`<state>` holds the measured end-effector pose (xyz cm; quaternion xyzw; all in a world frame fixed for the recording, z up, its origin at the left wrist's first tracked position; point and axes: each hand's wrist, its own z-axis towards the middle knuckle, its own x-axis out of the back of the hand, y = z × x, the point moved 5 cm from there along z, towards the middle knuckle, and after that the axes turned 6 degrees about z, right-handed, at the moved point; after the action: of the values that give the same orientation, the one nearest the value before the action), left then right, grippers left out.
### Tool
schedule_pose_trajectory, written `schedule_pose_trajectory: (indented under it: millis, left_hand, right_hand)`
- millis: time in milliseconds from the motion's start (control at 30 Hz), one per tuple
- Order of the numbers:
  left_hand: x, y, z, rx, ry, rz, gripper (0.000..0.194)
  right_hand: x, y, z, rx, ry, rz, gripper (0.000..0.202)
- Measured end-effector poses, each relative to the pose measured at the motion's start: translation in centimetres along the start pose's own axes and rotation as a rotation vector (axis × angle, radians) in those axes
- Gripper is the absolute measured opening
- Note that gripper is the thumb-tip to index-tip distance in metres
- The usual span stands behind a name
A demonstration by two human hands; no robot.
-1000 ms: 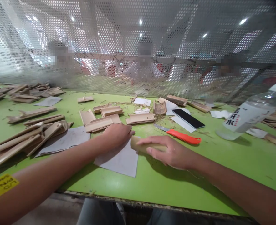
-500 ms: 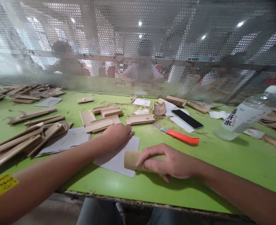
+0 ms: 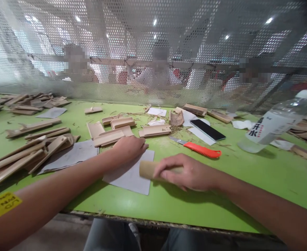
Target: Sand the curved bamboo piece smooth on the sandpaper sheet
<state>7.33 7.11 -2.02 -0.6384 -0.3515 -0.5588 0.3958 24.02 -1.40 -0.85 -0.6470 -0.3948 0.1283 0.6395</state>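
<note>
My right hand (image 3: 188,172) is wrapped over a tan bamboo piece (image 3: 146,169), whose rounded end sticks out to the left, over the right edge of a pale grey sheet of paper (image 3: 128,177). Palm down, my left hand (image 3: 130,146) rests on the far part of that sheet, its fingers lying against it and partly hidden. Just beyond the left hand lie several cut bamboo pieces (image 3: 109,136). An orange utility knife (image 3: 202,150) with its blade out lies beyond the right hand.
A phone (image 3: 207,129) lies on white paper. At right, a clear water bottle (image 3: 273,122) leans. Bamboo strips (image 3: 49,153) are heaped on more paper at left. A perforated screen (image 3: 132,42) stands behind the green table (image 3: 111,205), with people beyond it.
My right hand and the bamboo piece have shifted slightly away from me and are a little blurred. My left hand stays on the sheet.
</note>
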Motion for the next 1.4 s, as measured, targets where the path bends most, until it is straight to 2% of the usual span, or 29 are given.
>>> schedule_pose_trajectory:
  millis: [100,133,300,500,733,867,1167,1233,1333,1400]
  left_hand:
    - [0.1,0.0,0.0,0.014,-0.008,-0.006,0.043]
    - [0.1,0.0,0.0,0.013,-0.010,-0.010,0.044]
    - [-0.1,0.1,0.1,0.004,-0.010,-0.001,0.047]
    - [-0.1,-0.1,0.0,-0.010,-0.001,-0.009,0.046]
    - [-0.1,0.1,0.0,-0.001,0.004,0.007,0.049]
    - [-0.1,0.1,0.0,0.030,-0.010,-0.008,0.051]
    - [-0.2,-0.1,0.1,0.033,-0.009,-0.029,0.048]
    - [-0.2,-0.1,0.0,0.030,-0.011,-0.028,0.049]
    - [-0.2,0.0,0.0,0.026,-0.012,-0.021,0.050]
    - [-0.2,0.0,0.0,0.023,-0.008,-0.017,0.050]
  right_hand:
    - [1.2,0.2,0.1,0.017,0.158,-0.074,0.022]
    - [1.2,0.3,0.1,0.011,0.156,-0.069,0.022]
    - [-0.1,0.6,0.1,0.006,-0.034,0.022,0.025]
    - [1.9,0.4,0.4,0.026,0.196,-0.124,0.023]
    - [-0.3,0.7,0.1,-0.061,0.021,0.046,0.025]
    - [0.6,1.1,0.3,-0.069,0.080,0.052,0.024]
    - [1.8,0.9,0.5,-0.021,0.201,-0.103,0.025]
    - [1.2,1.0,0.5,-0.044,0.156,-0.052,0.025]
    - [0.0,1.1,0.3,-0.088,0.005,0.054,0.026]
    - [0.0,1.2,0.3,-0.088,-0.011,0.047,0.026]
